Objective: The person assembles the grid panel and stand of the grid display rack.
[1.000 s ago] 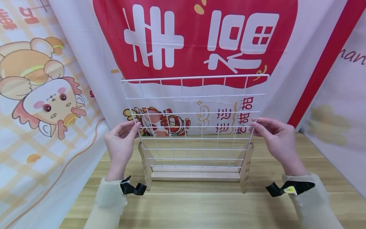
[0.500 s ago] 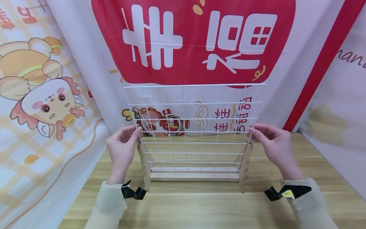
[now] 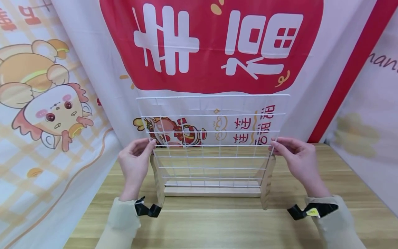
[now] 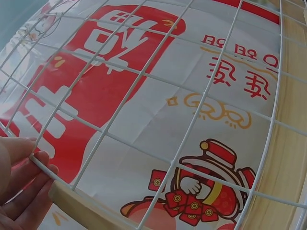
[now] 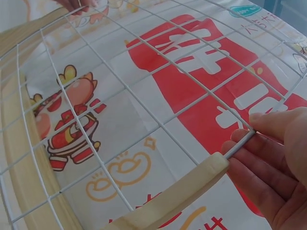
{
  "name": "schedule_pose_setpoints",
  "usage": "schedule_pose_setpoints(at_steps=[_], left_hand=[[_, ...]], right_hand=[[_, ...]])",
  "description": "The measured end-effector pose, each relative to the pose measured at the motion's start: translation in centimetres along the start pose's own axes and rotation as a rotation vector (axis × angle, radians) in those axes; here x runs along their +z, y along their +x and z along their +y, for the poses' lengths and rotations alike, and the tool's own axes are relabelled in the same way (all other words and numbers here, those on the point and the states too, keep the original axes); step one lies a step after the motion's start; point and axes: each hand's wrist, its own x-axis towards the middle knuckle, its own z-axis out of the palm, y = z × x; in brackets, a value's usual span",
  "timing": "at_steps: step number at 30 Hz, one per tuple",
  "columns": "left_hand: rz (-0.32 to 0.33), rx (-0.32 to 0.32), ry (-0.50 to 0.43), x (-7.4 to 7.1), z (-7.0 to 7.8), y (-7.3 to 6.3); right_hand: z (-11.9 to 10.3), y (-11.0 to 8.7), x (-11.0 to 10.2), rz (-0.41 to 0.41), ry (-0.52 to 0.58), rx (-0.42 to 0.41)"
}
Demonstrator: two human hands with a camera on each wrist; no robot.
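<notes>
A white wire grid panel (image 3: pixel 212 145) stands nearly upright in a light wooden stand (image 3: pixel 212 192) with two side posts and a low crossbar. My left hand (image 3: pixel 135 162) pinches the panel's left edge wire between thumb and fingers, just above the left post. On the other side, my right hand (image 3: pixel 298 159) pinches the right edge wire at about the same height. The panel's lower end lies between the posts, its bottom wires right at the crossbar. In the right wrist view, the fingertips sit close to the top of the wooden post (image 5: pixel 187 189).
The stand rests on a wood-grain table (image 3: pixel 211 224). Behind it hangs a white cloth with a red printed patch (image 3: pixel 211 41). A cartoon-printed cloth (image 3: pixel 31 138) borders the left side, and a pale cloth (image 3: pixel 367 145) the right. Black straps circle both wrists.
The wire grid panel has come down between the stand's posts, its top edge now lower. Both hands have moved down with it, mostly in the first half second. The stand has stayed in place.
</notes>
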Motion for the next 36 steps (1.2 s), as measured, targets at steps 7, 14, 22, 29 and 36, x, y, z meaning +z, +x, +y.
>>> schedule_pose_setpoints(at_steps=[7,14,22,29,36], left_hand=[[-0.029,0.03,0.057,-0.5,-0.7,0.1],[-0.055,0.068,0.096,-0.7,-0.6,0.5],[-0.057,0.096,0.106,-0.3,-0.9,0.2],[-0.043,0.082,0.077,0.2,0.7,-0.3],[-0.023,0.09,0.081,-0.2,2.4,-0.4]], right_hand=[[0.1,-0.4,0.0,0.015,-0.067,0.026],[-0.1,-0.7,0.2,0.044,-0.065,0.091],[0.1,-0.9,0.1,0.033,-0.061,0.094],[-0.3,-0.8,-0.2,0.01,-0.1,0.086],[-0.8,0.0,-0.1,-0.084,-0.096,0.108]])
